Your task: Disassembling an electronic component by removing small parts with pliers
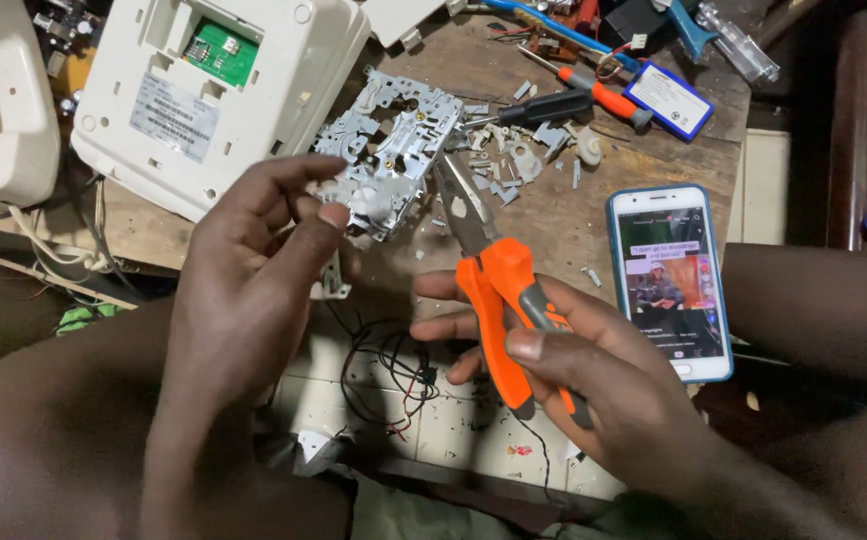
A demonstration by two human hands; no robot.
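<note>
Stamped metal chassis (393, 150) is pinched in left hand (253, 270) for access; orange-handled pliers (493, 280) are gripped closed-fisted in right hand (573, 370), nose kept at the plate.

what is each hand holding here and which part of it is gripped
The left hand pinches the metal chassis plate at its lower edge. The right hand grips the pliers by the orange handles.
</note>
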